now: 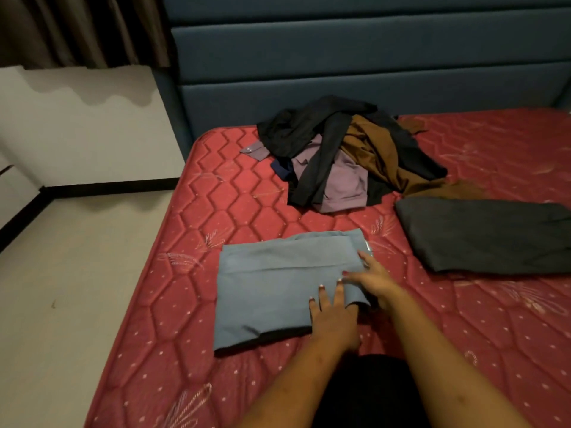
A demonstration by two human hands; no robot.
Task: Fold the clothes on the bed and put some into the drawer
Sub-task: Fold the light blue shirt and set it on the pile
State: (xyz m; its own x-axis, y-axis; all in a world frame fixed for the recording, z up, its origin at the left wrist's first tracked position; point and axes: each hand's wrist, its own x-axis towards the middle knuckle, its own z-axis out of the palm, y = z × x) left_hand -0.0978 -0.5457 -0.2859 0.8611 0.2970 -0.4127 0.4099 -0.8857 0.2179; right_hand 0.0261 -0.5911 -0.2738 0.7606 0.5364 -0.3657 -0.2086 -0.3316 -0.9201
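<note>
1. The blue garment (278,288) lies folded mid-mattress (185,304). The left hand (335,319) and right hand (375,281) press its 3 o'clock edge with flat, spread fingers.
2. Releasing that edge may let the layers spring open.
3. A careless sweep toward 12 o'clock could snag the unfolded pile (346,156).

I see the left hand (333,321) and right hand (376,282) flat on the folded blue garment (272,291) on the bed (197,217).
</note>
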